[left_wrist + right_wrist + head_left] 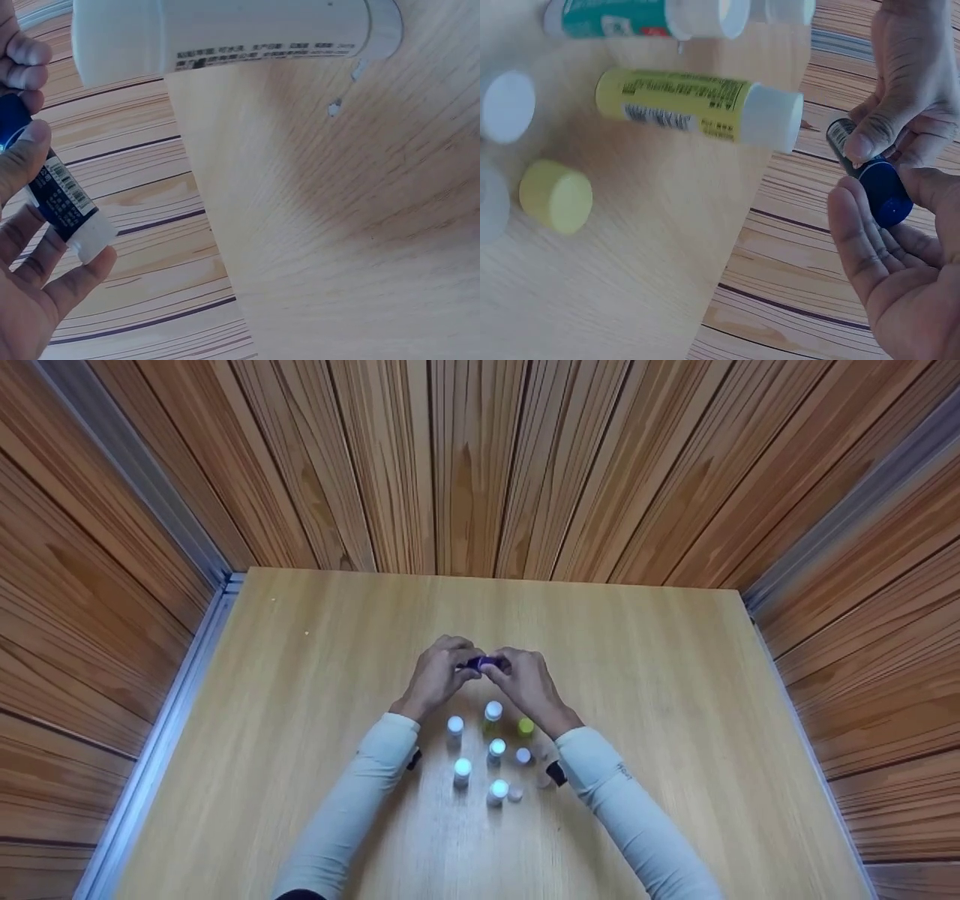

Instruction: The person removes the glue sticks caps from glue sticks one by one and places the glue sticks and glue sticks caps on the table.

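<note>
Over the far half of the table, my two hands meet at a dark blue glue stick (480,663). My left hand (442,669) grips its labelled barrel (66,196), thumb on one side and fingers near the white end (94,236). The fingers of my right hand (529,679) curl around the blue cap (885,196) at the other end. A thin pale line shows between cap and barrel. Nearer to me stands a yellow glue stick (679,105) with a white end, and a loose yellow cap (526,727) beside it.
Several white-topped glue sticks, among them one at the left (455,726) and one in front (497,792), stand between my forearms. Small pale caps (523,755) sit near them, close to the right wrist. Wood-panelled walls (472,472) enclose the table (637,660).
</note>
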Available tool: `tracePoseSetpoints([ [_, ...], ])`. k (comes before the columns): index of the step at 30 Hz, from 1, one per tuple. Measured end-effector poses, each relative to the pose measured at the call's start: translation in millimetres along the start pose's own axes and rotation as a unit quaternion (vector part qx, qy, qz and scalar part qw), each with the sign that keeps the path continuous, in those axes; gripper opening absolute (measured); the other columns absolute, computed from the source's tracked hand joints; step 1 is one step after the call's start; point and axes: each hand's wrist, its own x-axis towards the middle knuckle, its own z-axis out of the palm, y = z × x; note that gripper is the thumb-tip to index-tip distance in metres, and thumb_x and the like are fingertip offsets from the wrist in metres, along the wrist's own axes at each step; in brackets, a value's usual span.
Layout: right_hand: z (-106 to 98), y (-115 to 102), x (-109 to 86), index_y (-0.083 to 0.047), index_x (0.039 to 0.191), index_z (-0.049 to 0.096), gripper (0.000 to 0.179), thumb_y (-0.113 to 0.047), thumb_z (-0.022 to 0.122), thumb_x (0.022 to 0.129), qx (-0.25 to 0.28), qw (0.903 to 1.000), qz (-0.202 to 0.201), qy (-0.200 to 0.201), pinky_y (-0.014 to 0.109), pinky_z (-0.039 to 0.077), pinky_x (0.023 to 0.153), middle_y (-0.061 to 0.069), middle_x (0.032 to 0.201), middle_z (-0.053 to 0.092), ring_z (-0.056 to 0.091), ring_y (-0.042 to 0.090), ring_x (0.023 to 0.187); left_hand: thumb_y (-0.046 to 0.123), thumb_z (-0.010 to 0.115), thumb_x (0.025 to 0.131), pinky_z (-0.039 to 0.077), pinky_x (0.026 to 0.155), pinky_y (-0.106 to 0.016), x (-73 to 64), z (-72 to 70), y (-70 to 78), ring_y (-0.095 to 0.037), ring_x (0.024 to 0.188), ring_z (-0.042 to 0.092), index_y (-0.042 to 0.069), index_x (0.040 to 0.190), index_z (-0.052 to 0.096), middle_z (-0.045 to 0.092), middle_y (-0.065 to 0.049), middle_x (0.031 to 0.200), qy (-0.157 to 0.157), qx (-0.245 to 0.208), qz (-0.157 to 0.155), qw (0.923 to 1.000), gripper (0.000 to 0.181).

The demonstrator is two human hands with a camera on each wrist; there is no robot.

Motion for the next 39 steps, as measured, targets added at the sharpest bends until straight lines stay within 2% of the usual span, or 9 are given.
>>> tracePoseSetpoints([
  [6, 2, 5, -1.4, -0.008, 0.104, 0.071, 0.021, -0.025, 0.064, 0.093, -0.025, 0.9989, -0.036, 0.018, 0.024, 0.051, 0.061, 0.001, 0.089, 0.069, 0.061, 0.013, 0.072, 0.021, 0.072, 0.086, 0.051, 0.085, -0.025, 2.0, 1.9, -0.2, -0.017, 0.104, 0.056, 0.014, 0.110, 0.073, 0.065, -0.002, 0.114, 0.010, 0.010, 0.031, 0.9994, 0.025],
  [13, 3, 13, -3.3, -0.005, 0.104, 0.071, 0.021, -0.022, 0.065, 0.093, -0.022, 0.9946, -0.095, 0.036, 0.025, 0.055, 0.066, 0.004, 0.091, 0.070, 0.065, 0.011, 0.077, 0.021, 0.074, 0.081, 0.052, 0.083, -0.031, 2.7, 2.4, -0.7, -0.020, 0.098, 0.058, 0.011, 0.104, 0.075, 0.068, -0.005, 0.110, 0.027, 0.006, 0.070, 0.9972, 0.024],
  [17, 3, 13, -3.8, -0.007, 0.104, 0.069, 0.019, -0.022, 0.064, 0.094, -0.010, 0.9967, -0.077, 0.025, 0.023, 0.053, 0.064, 0.001, 0.090, 0.068, 0.062, 0.010, 0.076, 0.021, 0.074, 0.084, 0.052, 0.082, -0.029, 1.8, 1.1, -0.9, -0.018, 0.098, 0.058, 0.012, 0.106, 0.074, 0.068, -0.004, 0.110, 0.021, 0.017, 0.077, 0.9967, 0.024],
  [21, 3, 10, -1.9, -0.008, 0.103, 0.070, 0.021, -0.026, 0.063, 0.095, 0.021, 0.9991, -0.037, 0.000, 0.025, 0.050, 0.059, -0.002, 0.087, 0.067, 0.060, 0.013, 0.070, 0.019, 0.073, 0.084, 0.052, 0.083, -0.027, 1.3, 0.5, -3.0, -0.017, 0.100, 0.057, 0.013, 0.106, 0.074, 0.068, -0.002, 0.110, 0.022, 0.017, 0.075, 0.9968, 0.022],
  [27, 0, 11, 1.7, -0.006, 0.099, 0.065, 0.019, -0.025, 0.063, 0.095, 0.107, 0.9927, 0.033, -0.044, 0.039, 0.058, 0.062, 0.008, 0.081, 0.065, 0.067, 0.032, 0.070, 0.022, 0.073, 0.085, 0.052, 0.083, -0.025, -0.5, 5.0, -7.5, -0.014, 0.099, 0.058, 0.013, 0.108, 0.072, 0.067, 0.000, 0.108, 0.018, 0.019, 0.088, 0.9957, 0.024],
  [30, 0, 14, 3.2, -0.005, 0.096, 0.063, 0.018, -0.023, 0.062, 0.095, 0.113, 0.9916, 0.035, -0.052, 0.043, 0.058, 0.061, 0.013, 0.078, 0.065, 0.066, 0.038, 0.070, 0.024, 0.071, 0.087, 0.053, 0.084, -0.025, -1.2, 9.1, -10.0, -0.015, 0.098, 0.061, 0.010, 0.108, 0.071, 0.068, -0.001, 0.107, 0.010, 0.024, 0.101, 0.9945, 0.026],
  [33, 1, 17, 2.6, -0.005, 0.096, 0.063, 0.019, -0.023, 0.061, 0.096, 0.104, 0.9928, 0.029, -0.052, 0.039, 0.057, 0.059, 0.010, 0.078, 0.064, 0.066, 0.037, 0.069, 0.025, 0.068, 0.089, 0.053, 0.084, -0.026, -1.1, 12.2, -11.8, -0.017, 0.098, 0.064, 0.007, 0.109, 0.070, 0.070, -0.004, 0.105, 0.005, 0.034, 0.115, 0.9928, 0.027],
  [37, 5, 21, 0.2, -0.007, 0.104, 0.066, 0.022, -0.027, 0.059, 0.096, 0.083, 0.9954, 0.017, -0.045, 0.029, 0.056, 0.059, 0.001, 0.082, 0.063, 0.066, 0.025, 0.070, 0.025, 0.067, 0.090, 0.054, 0.083, -0.025, 0.2, 12.6, -13.1, -0.016, 0.096, 0.066, 0.007, 0.108, 0.071, 0.072, -0.004, 0.102, 0.004, 0.042, 0.127, 0.9910, 0.025],
  [39, 7, 22, -0.7, -0.007, 0.107, 0.067, 0.024, -0.027, 0.059, 0.096, 0.069, 0.9970, -0.006, -0.036, 0.027, 0.055, 0.058, 0.000, 0.081, 0.063, 0.066, 0.021, 0.069, 0.025, 0.067, 0.089, 0.054, 0.081, -0.025, 1.5, 11.8, -13.6, -0.016, 0.094, 0.066, 0.008, 0.106, 0.071, 0.072, -0.003, 0.100, 0.005, 0.044, 0.136, 0.9897, 0.024],
])
